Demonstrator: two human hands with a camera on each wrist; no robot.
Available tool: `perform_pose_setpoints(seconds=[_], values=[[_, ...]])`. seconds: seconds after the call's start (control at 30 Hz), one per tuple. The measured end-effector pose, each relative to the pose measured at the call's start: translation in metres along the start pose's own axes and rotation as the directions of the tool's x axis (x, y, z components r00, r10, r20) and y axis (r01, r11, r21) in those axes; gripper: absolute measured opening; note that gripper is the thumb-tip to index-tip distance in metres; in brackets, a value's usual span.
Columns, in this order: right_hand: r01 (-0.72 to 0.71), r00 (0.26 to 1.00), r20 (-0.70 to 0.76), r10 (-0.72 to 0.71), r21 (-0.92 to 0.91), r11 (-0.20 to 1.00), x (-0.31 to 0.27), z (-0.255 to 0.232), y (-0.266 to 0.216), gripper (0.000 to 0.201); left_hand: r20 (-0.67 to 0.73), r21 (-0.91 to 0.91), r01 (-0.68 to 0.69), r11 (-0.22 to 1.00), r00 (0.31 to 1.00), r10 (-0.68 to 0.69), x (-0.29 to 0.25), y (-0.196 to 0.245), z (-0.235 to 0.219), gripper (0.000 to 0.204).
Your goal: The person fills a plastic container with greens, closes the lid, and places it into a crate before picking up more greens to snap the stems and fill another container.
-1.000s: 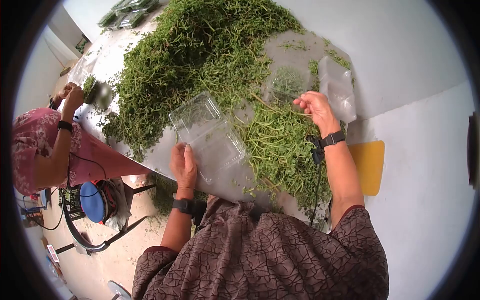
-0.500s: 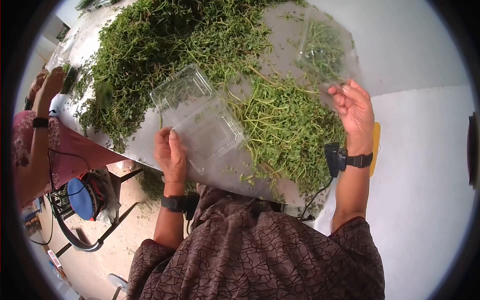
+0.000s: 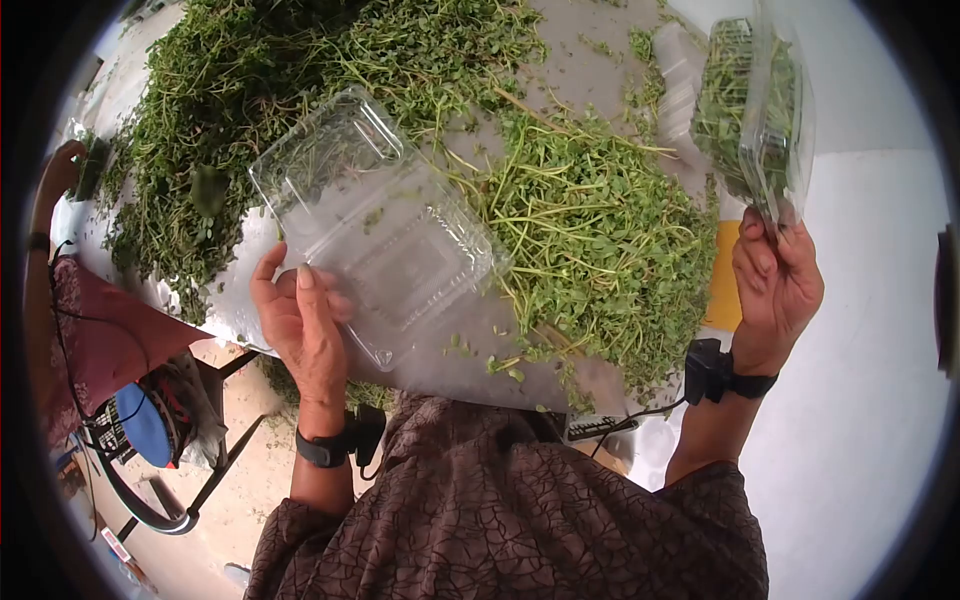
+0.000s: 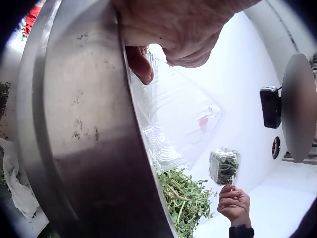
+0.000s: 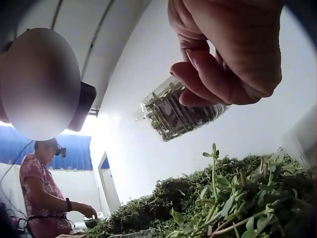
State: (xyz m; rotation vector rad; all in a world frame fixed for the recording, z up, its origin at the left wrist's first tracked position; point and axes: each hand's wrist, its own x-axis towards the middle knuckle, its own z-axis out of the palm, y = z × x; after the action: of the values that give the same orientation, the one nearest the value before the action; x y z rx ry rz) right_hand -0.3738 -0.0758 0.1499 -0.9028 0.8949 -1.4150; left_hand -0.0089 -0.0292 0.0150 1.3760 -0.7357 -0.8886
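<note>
In the head view my left hand (image 3: 310, 330) holds the near left edge of an empty, unfolded clear plastic clamshell box (image 3: 400, 240) between thumb and fingers, over the table's front edge. At the far right my right hand (image 3: 778, 285) pinches one end of a closed clamshell box filled with greens (image 3: 722, 110), raised beside the wall. The right wrist view shows the greens packed against its ribbed clear wall. Between the two hands lies a loose heap of leafy green stems (image 3: 600, 250) on the metal table (image 3: 590, 60).
A larger mound of greens (image 3: 260, 110) covers the table's far left. Another clear plastic piece (image 3: 680, 85) lies at the back right, near the white wall (image 3: 870, 300). At left another person (image 5: 47, 188) works with greens. A chair with a blue round item (image 3: 142, 425) stands below.
My right hand has lifted the filled clamshell off the table, up and to the right, tilting it onto its side. My left hand and the empty clamshell appear further left as the view shifts.
</note>
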Motion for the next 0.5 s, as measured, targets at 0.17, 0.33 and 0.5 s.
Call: perform_pose_setpoints(seconds=[0.17, 0.33, 0.5], values=[[-0.006, 0.999, 0.032, 0.008, -0.053, 0.999, -0.020, -0.015, 0.009, 0.032, 0.034, 0.004, -0.020, 1.000, 0.999, 0.020, -0.001, -0.001, -0.001, 0.043], [0.030, 0.999, -0.032, -0.030, 0.008, 1.000, -0.044, -0.024, 0.015, 0.032, 0.057, 0.054, -0.046, 0.997, 0.997, 0.043, -0.001, 0.000, 0.000, 0.042], [0.102, 0.987, -0.126, -0.096, 0.044, 0.994, -0.076, -0.026, 0.013, 0.032, 0.062, 0.180, -0.084, 0.980, 0.995, 0.074, -0.001, 0.002, -0.001, 0.040]])
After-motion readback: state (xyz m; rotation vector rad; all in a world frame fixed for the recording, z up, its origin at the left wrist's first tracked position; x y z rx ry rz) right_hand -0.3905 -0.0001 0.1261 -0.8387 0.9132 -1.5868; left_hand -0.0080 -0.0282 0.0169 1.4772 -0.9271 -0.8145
